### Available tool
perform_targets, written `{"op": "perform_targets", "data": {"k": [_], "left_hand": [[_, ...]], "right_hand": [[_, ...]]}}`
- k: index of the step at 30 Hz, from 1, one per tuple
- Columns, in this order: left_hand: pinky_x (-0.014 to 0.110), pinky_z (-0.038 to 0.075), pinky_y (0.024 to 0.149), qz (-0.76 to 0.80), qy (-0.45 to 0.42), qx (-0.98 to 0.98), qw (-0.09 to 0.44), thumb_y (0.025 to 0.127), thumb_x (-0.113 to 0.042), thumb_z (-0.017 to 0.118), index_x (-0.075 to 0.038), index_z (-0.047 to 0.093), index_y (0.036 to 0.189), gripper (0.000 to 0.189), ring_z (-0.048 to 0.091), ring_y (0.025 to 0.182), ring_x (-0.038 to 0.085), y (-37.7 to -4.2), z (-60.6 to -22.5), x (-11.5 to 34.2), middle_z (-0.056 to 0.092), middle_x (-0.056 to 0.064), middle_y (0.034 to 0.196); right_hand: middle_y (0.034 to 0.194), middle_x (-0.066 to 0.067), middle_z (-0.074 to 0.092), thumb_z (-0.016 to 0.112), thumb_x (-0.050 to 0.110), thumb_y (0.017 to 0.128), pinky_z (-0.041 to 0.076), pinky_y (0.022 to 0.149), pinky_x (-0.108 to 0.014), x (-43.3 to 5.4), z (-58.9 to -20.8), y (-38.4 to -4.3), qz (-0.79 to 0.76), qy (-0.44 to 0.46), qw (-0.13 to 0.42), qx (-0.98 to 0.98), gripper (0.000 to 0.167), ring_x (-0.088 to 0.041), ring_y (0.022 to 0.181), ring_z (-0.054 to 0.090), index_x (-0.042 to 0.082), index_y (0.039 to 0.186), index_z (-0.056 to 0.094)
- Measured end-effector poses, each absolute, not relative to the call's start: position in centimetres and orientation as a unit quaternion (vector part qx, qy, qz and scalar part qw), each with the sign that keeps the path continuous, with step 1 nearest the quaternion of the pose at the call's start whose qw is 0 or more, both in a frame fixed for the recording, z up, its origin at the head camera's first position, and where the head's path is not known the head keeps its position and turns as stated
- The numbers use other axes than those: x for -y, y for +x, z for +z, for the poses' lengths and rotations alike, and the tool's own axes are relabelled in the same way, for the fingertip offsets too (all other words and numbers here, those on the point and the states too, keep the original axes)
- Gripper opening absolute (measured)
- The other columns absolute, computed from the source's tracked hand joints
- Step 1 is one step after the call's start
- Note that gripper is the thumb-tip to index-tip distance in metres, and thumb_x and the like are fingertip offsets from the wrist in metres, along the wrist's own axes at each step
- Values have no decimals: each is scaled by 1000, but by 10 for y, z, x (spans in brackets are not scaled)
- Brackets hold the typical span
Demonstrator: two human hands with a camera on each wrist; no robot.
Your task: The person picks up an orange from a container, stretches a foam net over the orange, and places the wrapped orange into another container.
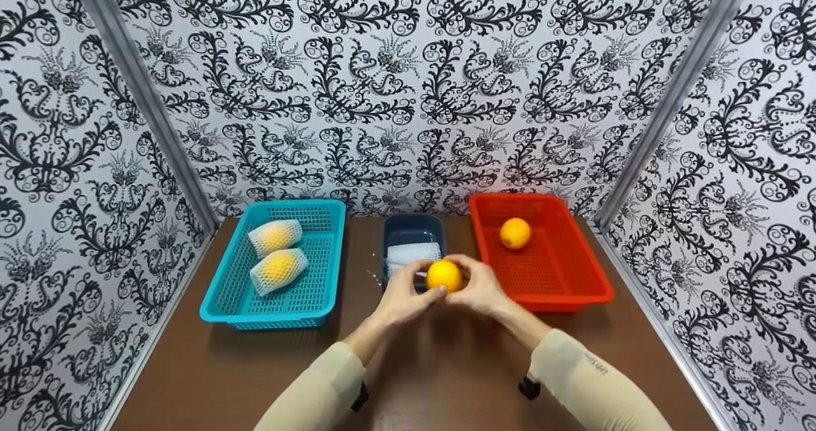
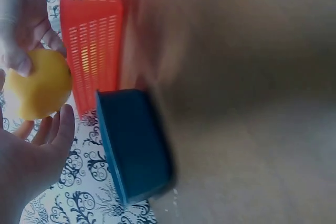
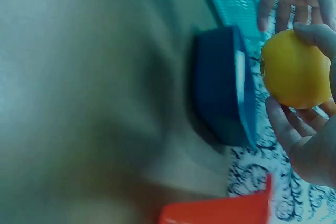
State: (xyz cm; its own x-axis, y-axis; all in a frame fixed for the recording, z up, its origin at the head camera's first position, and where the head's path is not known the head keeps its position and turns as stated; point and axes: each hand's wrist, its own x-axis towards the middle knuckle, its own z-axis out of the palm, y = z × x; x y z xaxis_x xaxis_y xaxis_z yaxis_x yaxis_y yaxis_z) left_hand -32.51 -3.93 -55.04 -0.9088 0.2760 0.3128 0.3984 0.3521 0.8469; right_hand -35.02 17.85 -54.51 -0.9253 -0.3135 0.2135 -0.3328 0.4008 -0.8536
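In the head view an orange (image 1: pixel 444 276) is held up between both hands, over the front of a small dark blue bin (image 1: pixel 414 222). My right hand (image 1: pixel 478 285) grips it; the right wrist view shows thumb and fingers around the fruit (image 3: pixel 295 69). My left hand (image 1: pixel 405 296) is at its other side. Its fingers (image 3: pixel 283 14) reach down fairly straight to the orange in the right wrist view, and the left wrist view shows its fingertips at the fruit's lower edge. White foam net sleeves (image 1: pixel 408 252) lie in the blue bin.
On the left stands a turquoise basket (image 1: pixel 336 259) with two net-wrapped yellow fruits (image 1: pixel 279 269). A red basket (image 1: pixel 583 252) on the right holds another orange (image 1: pixel 515 233). Patterned walls (image 1: pixel 395 87) close in the brown table (image 1: pixel 440 380) at the back and sides.
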Motion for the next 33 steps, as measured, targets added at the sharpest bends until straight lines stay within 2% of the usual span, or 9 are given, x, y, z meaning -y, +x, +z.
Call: {"op": "perform_targets", "data": {"k": [4, 9, 19, 26, 33], "left_hand": [[55, 60, 113, -508, -200, 836, 53, 93, -31, 86, 0, 66, 148, 66, 74, 125, 34, -318, -562, 44, 76, 20, 140], [51, 60, 113, -483, -200, 851, 49, 89, -27, 90, -2, 68, 146, 66, 74, 124, 33, -309, -576, 51, 77, 17, 140], [48, 61, 108, -461, -216, 860, 43, 80, -18, 96, -1, 72, 138, 65, 75, 119, 33, -297, -603, 56, 79, 16, 133], [44, 60, 109, -473, -205, 857, 6, 81, -19, 94, -4, 69, 144, 69, 74, 120, 29, -296, -610, 60, 78, 15, 137], [49, 61, 107, -471, -187, 862, -21, 84, -21, 85, 2, 64, 150, 73, 74, 117, 30, -295, -613, 60, 77, 19, 139]], "right_hand": [[136, -19, 79, 101, 12, 73, 58, 101, -22, -170, -567, -341, 516, 211, 1, 830, 78, -28, 117, 75, 5, 144, 69], [136, -17, 78, 104, 17, 72, 58, 105, -24, -163, -589, -330, 505, 226, 11, 833, 80, -27, 118, 74, 6, 142, 68], [136, -14, 74, 105, 16, 71, 58, 109, -27, -163, -621, -317, 471, 250, -7, 846, 83, -30, 122, 73, 6, 141, 62], [137, -11, 74, 104, 18, 70, 58, 112, -35, -162, -626, -314, 454, 252, -5, 854, 86, -29, 123, 72, 9, 144, 61], [147, -12, 72, 103, 26, 72, 57, 117, -44, -161, -626, -310, 436, 250, 11, 864, 94, -30, 128, 70, 8, 152, 59]]}}
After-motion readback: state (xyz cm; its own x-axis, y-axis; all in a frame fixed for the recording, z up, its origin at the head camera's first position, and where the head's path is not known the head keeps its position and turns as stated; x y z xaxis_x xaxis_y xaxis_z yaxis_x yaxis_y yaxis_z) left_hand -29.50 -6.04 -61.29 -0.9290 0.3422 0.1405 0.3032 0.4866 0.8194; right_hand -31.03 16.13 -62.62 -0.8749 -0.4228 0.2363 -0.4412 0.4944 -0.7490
